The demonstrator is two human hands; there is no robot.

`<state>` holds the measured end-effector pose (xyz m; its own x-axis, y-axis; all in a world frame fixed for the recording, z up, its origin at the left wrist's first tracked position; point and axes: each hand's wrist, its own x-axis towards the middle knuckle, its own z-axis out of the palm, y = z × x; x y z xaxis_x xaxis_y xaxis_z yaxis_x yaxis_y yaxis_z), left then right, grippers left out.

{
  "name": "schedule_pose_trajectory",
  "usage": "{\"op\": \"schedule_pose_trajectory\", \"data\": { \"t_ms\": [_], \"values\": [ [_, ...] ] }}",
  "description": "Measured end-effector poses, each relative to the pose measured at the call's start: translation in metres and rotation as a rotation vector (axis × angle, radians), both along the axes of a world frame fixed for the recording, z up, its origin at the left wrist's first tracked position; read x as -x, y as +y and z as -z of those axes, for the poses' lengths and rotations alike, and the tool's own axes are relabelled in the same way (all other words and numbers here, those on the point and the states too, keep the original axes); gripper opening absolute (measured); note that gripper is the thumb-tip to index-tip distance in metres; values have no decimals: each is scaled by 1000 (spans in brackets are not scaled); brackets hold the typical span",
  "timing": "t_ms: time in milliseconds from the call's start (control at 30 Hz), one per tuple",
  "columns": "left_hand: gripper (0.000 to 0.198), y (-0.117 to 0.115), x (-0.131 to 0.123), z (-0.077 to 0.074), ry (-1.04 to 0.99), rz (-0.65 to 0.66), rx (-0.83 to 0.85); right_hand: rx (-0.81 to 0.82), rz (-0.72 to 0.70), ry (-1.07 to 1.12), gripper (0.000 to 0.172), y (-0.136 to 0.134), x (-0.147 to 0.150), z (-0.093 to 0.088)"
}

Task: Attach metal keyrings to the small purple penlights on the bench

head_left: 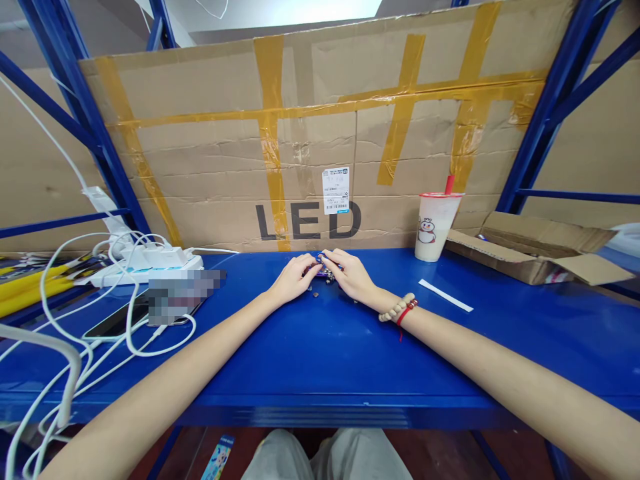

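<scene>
At the far middle of the blue shelf, my left hand and my right hand come together with curled fingers. Between them lies a cluster of small shiny bead-like pieces, some purple and some silvery. My fingertips press in at this cluster from both sides and partly cover it. What each hand pinches is too small and too hidden to name. A few loose bits are scattered on the shelf just in front. Around my right wrist are a beige beaded bracelet and a red cord.
To the right stand a drink cup with a red straw and an open cardboard box. A white strip lies nearer. At left are a power strip, tangled white cables and phones. A cardboard sheet walls the back.
</scene>
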<state>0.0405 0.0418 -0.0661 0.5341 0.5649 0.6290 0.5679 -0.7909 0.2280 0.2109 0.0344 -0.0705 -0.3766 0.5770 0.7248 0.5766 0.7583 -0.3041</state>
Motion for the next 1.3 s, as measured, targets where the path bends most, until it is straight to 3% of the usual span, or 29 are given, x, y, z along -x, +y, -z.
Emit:
{"op": "schedule_pose_trajectory", "data": {
  "t_ms": [333,733,900,1300],
  "values": [
    [30,-4,-3,-2,-155,63,163,-6,23,0,32,0,0,0],
    [27,5,-3,4,-436,29,366,-27,12,30,31,1,-1,1],
    [26,8,-2,5,-420,155,442,-35,-2,32,29,3,0,2],
    [28,3,-3,3,-262,149,369,-38,20,5,28,1,0,0]
  ]
}}
